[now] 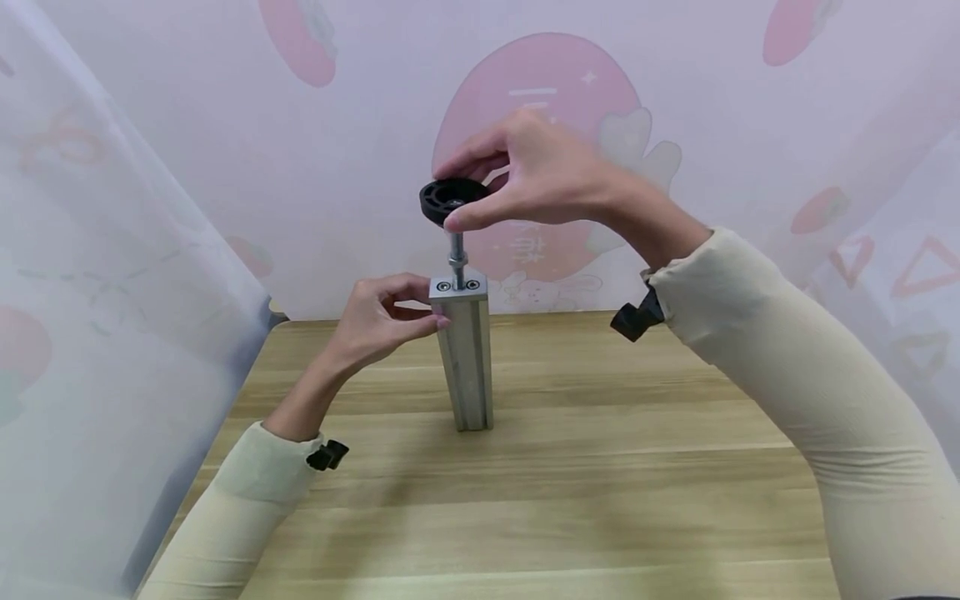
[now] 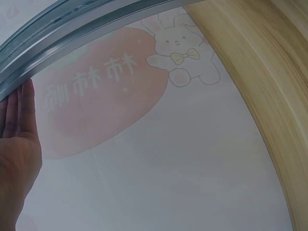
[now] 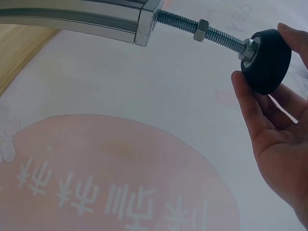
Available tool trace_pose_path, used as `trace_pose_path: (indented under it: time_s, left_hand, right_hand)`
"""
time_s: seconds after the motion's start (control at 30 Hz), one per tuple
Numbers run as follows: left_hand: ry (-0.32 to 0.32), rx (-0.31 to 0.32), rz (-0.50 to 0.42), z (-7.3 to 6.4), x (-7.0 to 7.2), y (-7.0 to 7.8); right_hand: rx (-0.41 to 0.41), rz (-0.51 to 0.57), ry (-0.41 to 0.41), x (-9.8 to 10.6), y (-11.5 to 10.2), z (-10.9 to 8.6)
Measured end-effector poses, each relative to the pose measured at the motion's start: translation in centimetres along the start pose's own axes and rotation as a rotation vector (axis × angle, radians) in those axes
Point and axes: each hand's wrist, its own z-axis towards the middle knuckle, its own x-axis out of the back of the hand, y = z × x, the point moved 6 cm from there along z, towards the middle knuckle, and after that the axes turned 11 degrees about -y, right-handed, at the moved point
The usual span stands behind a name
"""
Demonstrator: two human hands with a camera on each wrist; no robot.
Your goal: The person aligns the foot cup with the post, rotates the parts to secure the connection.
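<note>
By the right hand (image 1: 543,171), a black round foot (image 3: 269,62) is gripped at its rim, the thumb being set on one side and the fingers on the other, parted by the foot's width. By the left hand (image 1: 378,312), an aluminium profile (image 1: 467,367) is held near its top, the thumb being laid on the near left edge and the fingers reaching behind; the hand is opened only as far as the profile requires.

The foot is held above the profile, its hollow, ribbed face turned up. Below it a threaded rod (image 3: 178,20) is seen, by which the foot is joined to the profile's end plate (image 1: 459,296). A hex nut (image 3: 201,30) is carried partway along the rod, apart from both ends. On the end plate the rod is flanked by two screws.

The profile is stood upright on a wooden table (image 1: 600,500), near its far edge. Both forearms are covered by pale sleeves (image 1: 765,333), and a black clip (image 1: 637,315) is worn at each wrist. Behind, a white curtain (image 1: 360,167) is printed with pink shapes and a rabbit (image 2: 180,48).
</note>
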Motion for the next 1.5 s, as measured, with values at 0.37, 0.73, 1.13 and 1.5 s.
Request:
trace_pose_path:
  time_s: [0.37, 0.73, 1.13, 1.5]
  left_hand:
    - [0.005, 0.014, 0.003, -0.1, 0.0, -0.3]
    - [0.005, 0.016, 0.004, 0.0, -0.1, -0.3]
    - [0.001, 0.009, -0.001, 0.1, -0.2, -0.4]
    - [0.002, 0.013, 0.005, 0.2, -0.2, -0.5]
  right_hand:
    - [0.034, 0.053, 0.038, -0.9, 0.2, 0.6]
    - [0.090, 0.005, 0.120, -1.3, 0.1, 0.3]
    - [0.074, 0.267, 0.079, -2.1, 1.4, 0.0]
    - [0.097, 0.357, 0.056, -1.8, 1.9, -0.3]
